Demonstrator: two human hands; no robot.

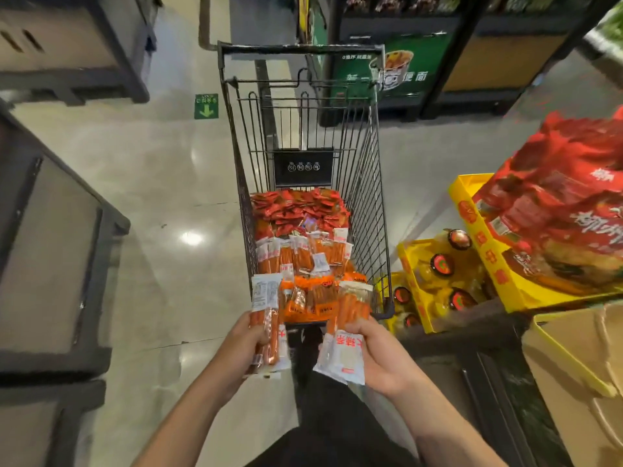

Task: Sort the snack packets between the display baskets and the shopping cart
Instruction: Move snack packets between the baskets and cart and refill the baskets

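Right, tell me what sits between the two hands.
In the head view, between the left hand and right hand show only the cart's near end, dark clothing and floor.

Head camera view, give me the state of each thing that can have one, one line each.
Shopping cart: lower part filled with snack packets.
Left hand: grips a packet of orange sticks, held above the cart's near end.
Right hand: grips another stick packet, fingers curled round it.
Yellow display box: holds large red bags.
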